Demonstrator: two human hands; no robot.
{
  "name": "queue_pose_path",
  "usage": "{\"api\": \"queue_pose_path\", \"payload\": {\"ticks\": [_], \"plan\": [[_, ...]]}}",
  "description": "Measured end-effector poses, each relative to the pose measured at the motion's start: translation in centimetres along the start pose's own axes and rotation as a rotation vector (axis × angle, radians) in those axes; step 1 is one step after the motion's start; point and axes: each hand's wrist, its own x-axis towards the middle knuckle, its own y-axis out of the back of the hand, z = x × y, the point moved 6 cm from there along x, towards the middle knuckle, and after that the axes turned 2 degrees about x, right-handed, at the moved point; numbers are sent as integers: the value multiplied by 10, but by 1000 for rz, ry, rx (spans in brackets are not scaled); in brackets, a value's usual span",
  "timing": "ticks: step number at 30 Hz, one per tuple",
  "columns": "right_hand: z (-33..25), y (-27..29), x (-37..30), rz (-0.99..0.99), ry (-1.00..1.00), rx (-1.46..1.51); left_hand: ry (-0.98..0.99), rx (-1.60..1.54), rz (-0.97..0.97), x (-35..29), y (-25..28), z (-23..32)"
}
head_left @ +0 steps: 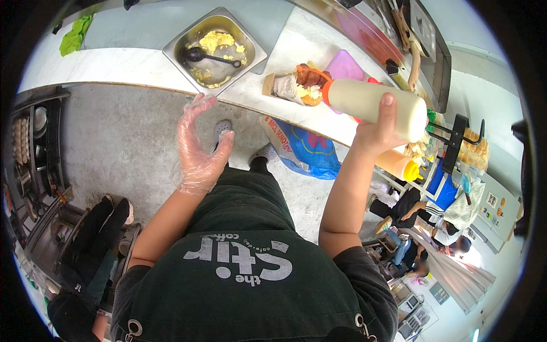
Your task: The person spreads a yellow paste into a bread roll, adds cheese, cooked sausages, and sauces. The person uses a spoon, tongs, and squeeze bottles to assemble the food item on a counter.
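Observation:
My right hand (379,134) is wrapped round a squeeze bottle (373,105) filled with pale cream-coloured sauce. The bottle lies tilted almost level, its orange cap (326,91) toward a filled bun (310,91). Brown meat and crumbled yellow egg show in the bun, which sits partly in a paper wrapper (280,86) on the white counter. A clear plastic glove covers my left hand (199,148), which is raised in front of the counter edge with fingers apart and nothing in it. Beyond it, a square steel pan (259,56) holds yellow egg and a black spoon (196,55).
Behind the bun lies a purple plastic piece (345,65). A second bottle with a yellow cap (411,170) stands near my right wrist. A green cloth (76,35) is at the far left. A blue-and-white bag (307,151) sits below the counter. Other people are at both sides.

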Motion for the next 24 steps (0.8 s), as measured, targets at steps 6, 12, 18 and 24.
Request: {"api": "queue_pose_path", "payload": {"ticks": [6,12,18,24], "plan": [[-11,-9,-8,-17,18,4,5,9,-8,1,-1,1],[-13,-19,-6,11,-22,43,5,7,-20,1,-3,1],[-3,-16,-13,-32,4,-6,-5,-10,-11,-2,-3,0],[-14,-24,-8,95,-55,157,-33,-6,-17,1,-1,9]]}}
